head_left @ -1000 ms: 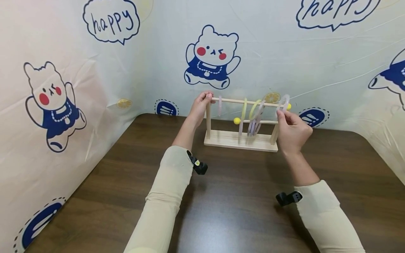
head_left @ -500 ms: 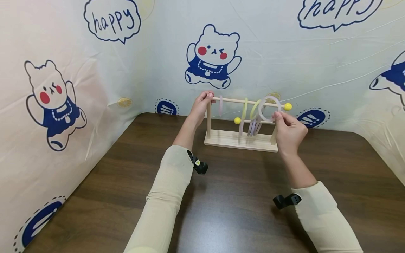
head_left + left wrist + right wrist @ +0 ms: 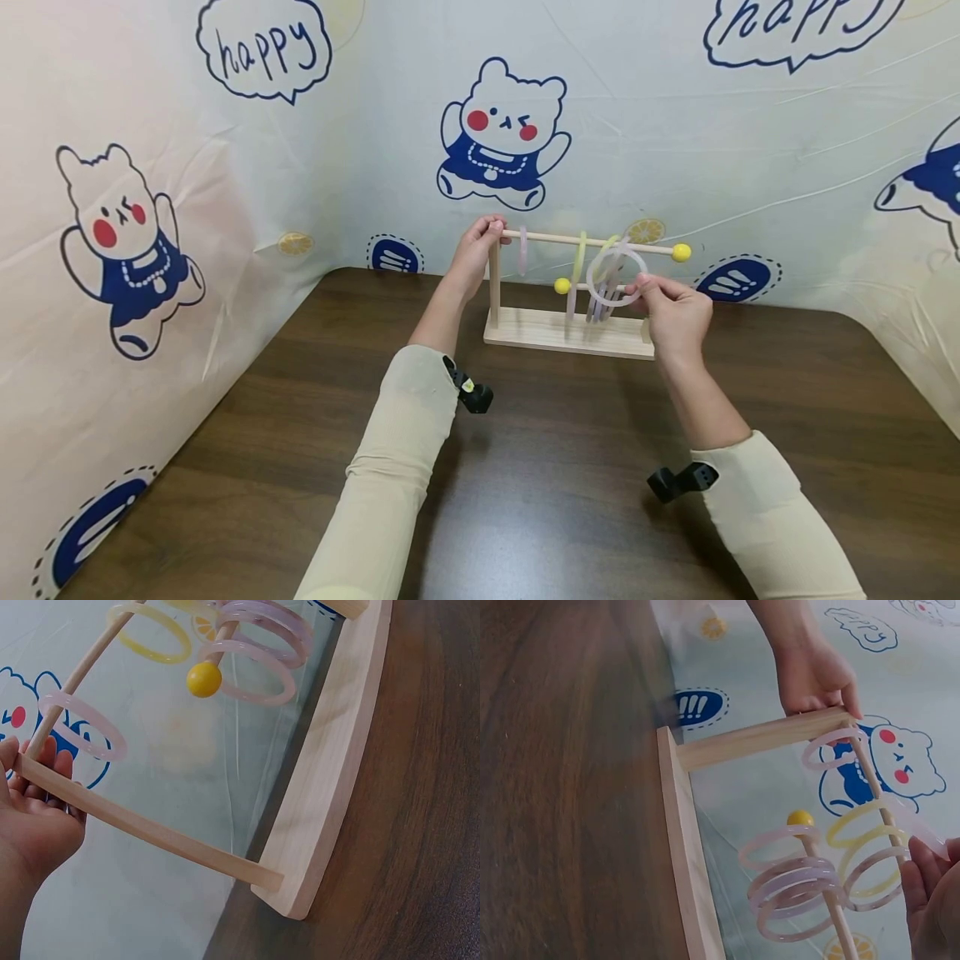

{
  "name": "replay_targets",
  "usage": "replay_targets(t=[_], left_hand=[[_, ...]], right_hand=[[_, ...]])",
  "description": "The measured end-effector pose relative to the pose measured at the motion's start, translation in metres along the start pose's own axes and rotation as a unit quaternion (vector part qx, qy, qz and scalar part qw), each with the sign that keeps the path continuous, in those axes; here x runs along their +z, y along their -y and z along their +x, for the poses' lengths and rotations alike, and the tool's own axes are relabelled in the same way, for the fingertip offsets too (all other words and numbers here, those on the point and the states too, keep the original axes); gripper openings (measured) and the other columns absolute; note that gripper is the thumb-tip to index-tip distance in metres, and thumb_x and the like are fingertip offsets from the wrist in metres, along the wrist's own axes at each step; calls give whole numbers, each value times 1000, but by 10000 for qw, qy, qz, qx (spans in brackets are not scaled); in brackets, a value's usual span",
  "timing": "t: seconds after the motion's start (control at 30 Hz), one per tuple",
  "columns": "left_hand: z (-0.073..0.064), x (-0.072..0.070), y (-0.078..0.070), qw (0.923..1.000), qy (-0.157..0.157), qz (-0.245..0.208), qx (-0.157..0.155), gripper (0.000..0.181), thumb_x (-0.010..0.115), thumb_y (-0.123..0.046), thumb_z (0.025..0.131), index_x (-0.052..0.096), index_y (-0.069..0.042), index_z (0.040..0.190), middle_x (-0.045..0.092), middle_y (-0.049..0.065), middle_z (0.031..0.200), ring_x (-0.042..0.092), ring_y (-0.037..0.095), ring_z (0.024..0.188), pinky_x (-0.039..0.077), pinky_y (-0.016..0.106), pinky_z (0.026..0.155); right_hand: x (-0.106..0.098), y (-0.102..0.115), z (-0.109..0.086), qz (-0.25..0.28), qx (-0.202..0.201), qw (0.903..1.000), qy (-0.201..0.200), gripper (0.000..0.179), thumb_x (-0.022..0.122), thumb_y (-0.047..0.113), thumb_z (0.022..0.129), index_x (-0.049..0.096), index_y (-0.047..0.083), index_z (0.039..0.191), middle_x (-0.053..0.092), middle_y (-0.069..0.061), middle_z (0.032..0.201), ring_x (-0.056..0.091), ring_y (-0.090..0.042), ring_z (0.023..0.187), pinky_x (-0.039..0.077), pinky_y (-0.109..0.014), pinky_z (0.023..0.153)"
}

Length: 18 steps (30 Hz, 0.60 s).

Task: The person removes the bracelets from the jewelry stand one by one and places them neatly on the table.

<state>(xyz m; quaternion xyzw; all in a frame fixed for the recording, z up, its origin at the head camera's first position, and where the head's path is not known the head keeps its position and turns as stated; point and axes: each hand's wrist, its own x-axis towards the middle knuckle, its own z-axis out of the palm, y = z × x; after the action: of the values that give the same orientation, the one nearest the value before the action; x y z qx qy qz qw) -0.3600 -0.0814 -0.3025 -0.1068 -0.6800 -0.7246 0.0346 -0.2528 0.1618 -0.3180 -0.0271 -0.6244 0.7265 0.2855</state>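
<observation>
A two-rod wooden bangle stand (image 3: 540, 329) stands at the far side of the table. My left hand (image 3: 472, 254) grips the top of its left post, thumb over the corner where the upper rod begins. My right hand (image 3: 678, 321) pinches a pale translucent bangle (image 3: 619, 303) by its right edge, facing me in front of both rods. On the upper rod hang a pink bangle (image 3: 86, 720) near my left hand, two yellow bangles (image 3: 847, 844) and a mottled one (image 3: 870, 906). Several pink and purple bangles (image 3: 795, 879) hang on the lower rod.
The upper rod ends in a yellow ball (image 3: 681, 252) on the right; the lower rod's yellow ball (image 3: 562, 286) faces left. A printed cloth wall (image 3: 637, 125) rises directly behind the stand. Dark brown tabletop (image 3: 555, 467) extends in front of it.
My right hand has brought the pale bangle from beside the upper rod's ball end leftward and down, turning it to face me. The left hand keeps its grip on the post.
</observation>
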Motion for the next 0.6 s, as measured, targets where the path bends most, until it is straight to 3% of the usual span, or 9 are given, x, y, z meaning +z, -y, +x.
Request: replay_targets(t=[0.2,0.6], left_hand=[[1,0,1,10000,20,75,45,24,43,-22,99,53,-5,114,54,1,99,52,19,101,29,36,98],[3,-1,2,10000,60,-55,-6,24,43,-21,99,52,-4,114,53,1,98,52,19,100,29,33,98]], right_hand=[[-1,-4,-1,369,923,9946,302,12,69,6,82,72,8,71,65,-2,61,62,-9,51,51,-22,54],[-1,-7,-5,804,1911,9700,1273,21,60,4,89,71,9,72,66,-3,62,64,-9,55,51,-24,56]])
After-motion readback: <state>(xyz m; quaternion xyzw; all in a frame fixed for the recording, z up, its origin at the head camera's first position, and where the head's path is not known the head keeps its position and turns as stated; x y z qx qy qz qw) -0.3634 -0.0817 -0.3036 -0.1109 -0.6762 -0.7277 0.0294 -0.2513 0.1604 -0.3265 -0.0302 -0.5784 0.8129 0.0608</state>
